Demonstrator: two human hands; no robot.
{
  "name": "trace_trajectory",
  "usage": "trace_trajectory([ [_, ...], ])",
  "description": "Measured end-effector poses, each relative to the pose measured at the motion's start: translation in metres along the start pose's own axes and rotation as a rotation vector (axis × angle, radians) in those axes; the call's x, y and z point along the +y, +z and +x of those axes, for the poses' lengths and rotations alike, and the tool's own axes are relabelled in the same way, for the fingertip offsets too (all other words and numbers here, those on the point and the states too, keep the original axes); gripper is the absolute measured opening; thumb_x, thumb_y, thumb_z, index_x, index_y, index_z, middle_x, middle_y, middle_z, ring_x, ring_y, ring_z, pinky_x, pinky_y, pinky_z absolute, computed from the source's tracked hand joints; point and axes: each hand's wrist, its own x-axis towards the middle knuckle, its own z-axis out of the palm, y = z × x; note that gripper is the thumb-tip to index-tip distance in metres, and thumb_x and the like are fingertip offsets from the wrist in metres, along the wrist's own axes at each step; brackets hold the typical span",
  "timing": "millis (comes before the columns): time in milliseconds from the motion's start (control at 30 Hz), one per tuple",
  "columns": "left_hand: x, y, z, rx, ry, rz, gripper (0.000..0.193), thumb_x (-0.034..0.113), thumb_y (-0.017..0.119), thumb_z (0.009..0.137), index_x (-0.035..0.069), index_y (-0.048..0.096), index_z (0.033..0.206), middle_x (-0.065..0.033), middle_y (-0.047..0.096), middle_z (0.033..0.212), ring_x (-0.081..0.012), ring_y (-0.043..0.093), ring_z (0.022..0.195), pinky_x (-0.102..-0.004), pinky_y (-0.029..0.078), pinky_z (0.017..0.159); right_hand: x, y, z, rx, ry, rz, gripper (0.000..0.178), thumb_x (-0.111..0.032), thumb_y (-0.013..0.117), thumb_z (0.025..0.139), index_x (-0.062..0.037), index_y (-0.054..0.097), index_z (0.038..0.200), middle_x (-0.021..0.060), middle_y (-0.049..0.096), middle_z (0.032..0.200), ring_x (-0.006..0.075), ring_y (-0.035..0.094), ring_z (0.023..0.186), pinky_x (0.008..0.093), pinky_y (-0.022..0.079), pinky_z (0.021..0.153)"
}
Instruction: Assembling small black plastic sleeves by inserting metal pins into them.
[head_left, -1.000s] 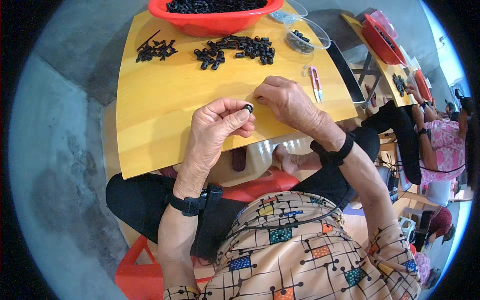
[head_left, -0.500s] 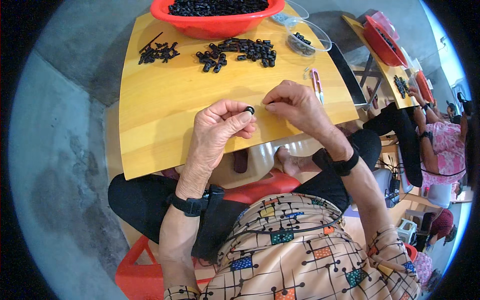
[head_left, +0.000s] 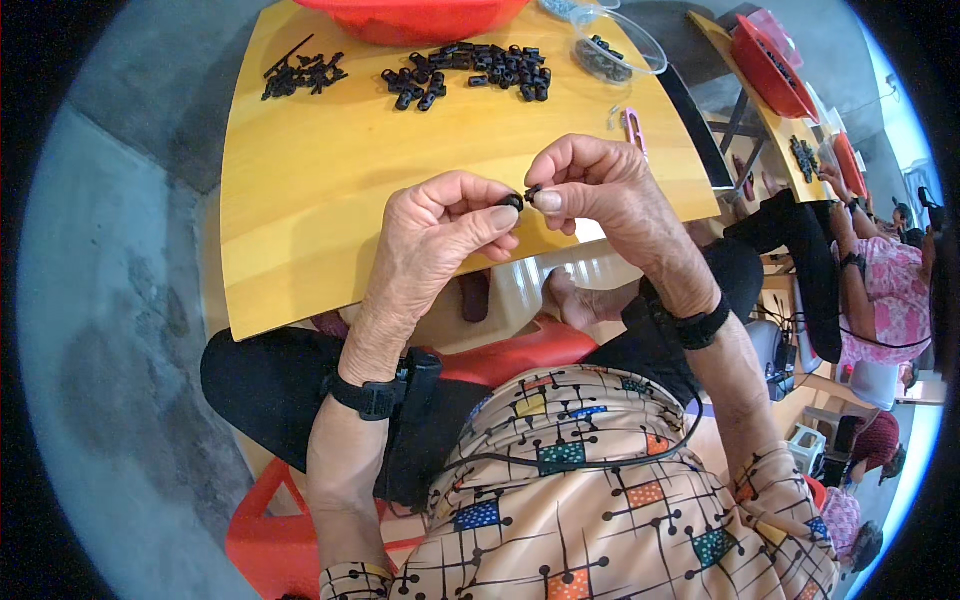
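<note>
Over the near edge of the yellow table (head_left: 300, 210), my left hand (head_left: 435, 235) pinches a small black plastic part (head_left: 512, 201) with a rounded, ring-like end. My right hand (head_left: 612, 195) is closed on a smaller black piece (head_left: 533, 193) between thumb and forefinger. The two pieces meet or almost meet at the fingertips; whether one is inside the other I cannot tell. Beyond my hands lies a heap of short black tubular parts with loops (head_left: 510, 72). To its left is a smaller pile of thin black pieces (head_left: 305, 75).
A red basin (head_left: 420, 25) stands at the table's far edge. Clear plastic tubs (head_left: 650, 52) with dark parts are at the far right. Pink-handled scissors (head_left: 633, 128) lie behind my right hand. Another person in pink (head_left: 880, 290) sits at a second table on the right.
My right hand has moved left to my left hand, and a small black piece now shows in its fingers. The view has shifted, so the table sits higher in it.
</note>
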Motion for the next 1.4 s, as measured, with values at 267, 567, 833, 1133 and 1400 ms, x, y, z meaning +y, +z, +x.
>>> trace_trajectory([
  [267, 0.002, 0.002, -0.001, -0.044, 0.000, 0.046, 0.013, 0.004, 0.063, 0.082, -0.003, 0.061, 0.093, -0.0082, 0.064, 0.077, -0.0108, 0.063, 0.065, -0.0216, 0.053, 0.059, -0.005, 0.001, -0.004, -0.030, 0.021, -0.059, 0.015, -0.007, 0.070, 0.074, -0.0024, 0.063, 0.086, 0.0008, 0.061, 0.071, 0.0059, 0.055, 0.060, 0.0195, 0.045, 0.052],
  [567, 0.001, 0.007, -0.005, -0.088, -0.040, 0.102, 0.011, 0.005, 0.067, 0.079, -0.001, 0.064, 0.087, -0.0034, 0.063, 0.071, -0.0060, 0.058, 0.060, -0.0187, 0.048, 0.055, -0.010, 0.000, -0.013, -0.088, 0.116, -0.118, 0.009, -0.006, 0.072, 0.073, -0.0023, 0.064, 0.077, 0.0019, 0.062, 0.066, 0.0062, 0.057, 0.058, 0.0191, 0.045, 0.050],
  [833, -0.003, 0.008, -0.009, -0.125, -0.055, 0.150, 0.010, 0.005, 0.068, 0.078, -0.002, 0.064, 0.085, -0.0027, 0.062, 0.067, -0.0055, 0.056, 0.057, -0.0185, 0.046, 0.051, 0.003, 0.000, -0.021, -0.097, 0.126, -0.042, 0.010, -0.004, 0.072, 0.072, -0.0030, 0.064, 0.075, 0.0005, 0.062, 0.068, 0.0050, 0.055, 0.061, 0.0193, 0.045, 0.056],
  [1133, -0.010, 0.023, -0.023, -0.179, -0.159, 0.009, 0.010, 0.005, 0.068, 0.078, -0.003, 0.063, 0.081, -0.0049, 0.062, 0.066, -0.0077, 0.059, 0.055, -0.0192, 0.049, 0.049, 0.009, 0.001, -0.043, -0.169, 0.139, 0.151, 0.017, -0.003, 0.075, 0.069, -0.0035, 0.059, 0.075, 0.0006, 0.061, 0.072, 0.0057, 0.056, 0.068, 0.0200, 0.047, 0.061],
  [1400, -0.011, 0.028, -0.025, -0.082, -0.206, -0.042, 0.011, 0.007, 0.067, 0.080, -0.002, 0.062, 0.084, -0.0043, 0.062, 0.068, -0.0065, 0.058, 0.056, -0.0185, 0.048, 0.051, -0.005, 0.007, -0.049, -0.085, 0.139, 0.080, 0.013, -0.003, 0.071, 0.074, -0.0025, 0.058, 0.076, -0.0002, 0.060, 0.071, 0.0043, 0.055, 0.065, 0.0190, 0.046, 0.059],
])
